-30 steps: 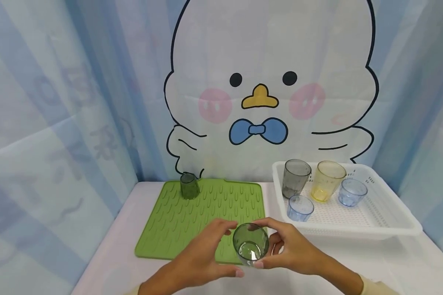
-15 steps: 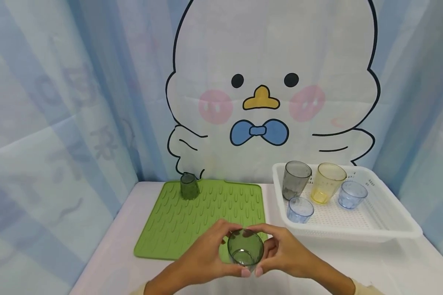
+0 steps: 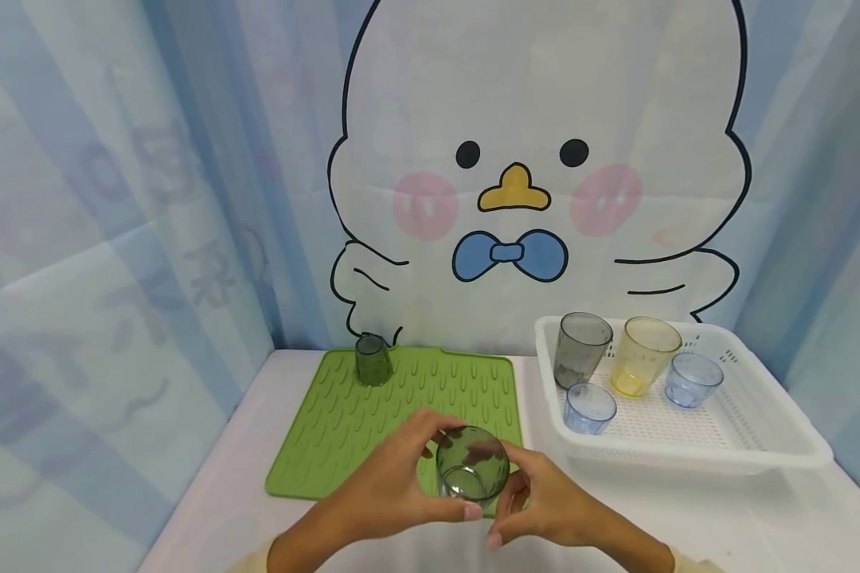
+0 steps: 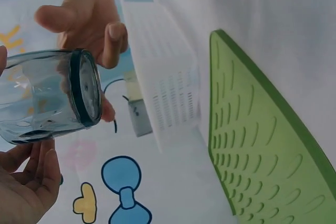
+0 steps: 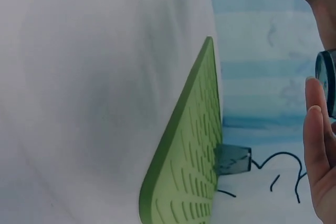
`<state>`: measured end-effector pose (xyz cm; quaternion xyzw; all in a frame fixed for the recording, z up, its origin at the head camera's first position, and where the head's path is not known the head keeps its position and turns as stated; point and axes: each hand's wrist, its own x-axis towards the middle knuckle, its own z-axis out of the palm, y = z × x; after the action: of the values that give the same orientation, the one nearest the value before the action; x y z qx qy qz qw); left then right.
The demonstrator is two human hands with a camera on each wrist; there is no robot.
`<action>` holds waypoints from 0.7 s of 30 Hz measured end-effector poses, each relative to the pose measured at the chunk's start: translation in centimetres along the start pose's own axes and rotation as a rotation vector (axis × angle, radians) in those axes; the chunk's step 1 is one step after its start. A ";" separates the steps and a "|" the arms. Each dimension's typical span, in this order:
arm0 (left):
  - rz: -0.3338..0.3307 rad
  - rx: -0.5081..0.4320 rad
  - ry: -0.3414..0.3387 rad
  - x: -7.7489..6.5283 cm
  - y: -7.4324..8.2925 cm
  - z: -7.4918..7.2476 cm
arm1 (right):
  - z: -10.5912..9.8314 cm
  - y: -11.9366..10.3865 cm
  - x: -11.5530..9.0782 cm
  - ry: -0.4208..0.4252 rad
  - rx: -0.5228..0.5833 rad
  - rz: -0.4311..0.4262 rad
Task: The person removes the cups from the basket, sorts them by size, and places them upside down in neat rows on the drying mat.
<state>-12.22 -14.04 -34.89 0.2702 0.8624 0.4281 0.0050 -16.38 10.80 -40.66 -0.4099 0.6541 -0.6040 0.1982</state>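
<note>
A green-tinted transparent drinking glass [image 3: 471, 469] is raised over the near edge of the green drying mat [image 3: 401, 414], its mouth tipped toward the head camera. My left hand [image 3: 394, 481] grips it from the left, thumb at the near side and fingers around the far side. In the left wrist view the glass [image 4: 47, 95] lies sideways across the picture. My right hand [image 3: 548, 497] is at the glass's right side, thumb off it and index finger near its far side. That hand [image 4: 92, 22] shows loosely bent fingers in the left wrist view.
A smaller dark green glass [image 3: 374, 362] stands at the mat's back left corner. To the right, a white perforated basket [image 3: 774, 434] holds a grey glass [image 3: 580, 350], a yellow glass [image 3: 643, 358] and two short blue glasses [image 3: 692, 380]. A patterned curtain [image 3: 516, 302] hangs behind the table.
My left hand has closed on the glass, while my right hand has loosened from it and drawn its thumb away. The glass has shifted slightly left.
</note>
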 end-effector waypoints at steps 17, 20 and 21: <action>0.041 -0.007 -0.015 0.4 0.8 0.3 | 2.0 2.7 1.3 0.044 -0.063 -0.082; 0.044 -0.009 -0.015 0.4 0.7 0.4 | 2.1 2.7 1.3 0.053 -0.075 -0.078; 0.047 -0.009 -0.014 0.4 0.6 0.5 | 2.1 2.8 1.3 0.056 -0.089 -0.080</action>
<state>-12.14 -13.25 -34.66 0.2935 0.8538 0.4301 0.0020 -16.40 8.26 -43.39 -0.4273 0.6687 -0.5929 0.1370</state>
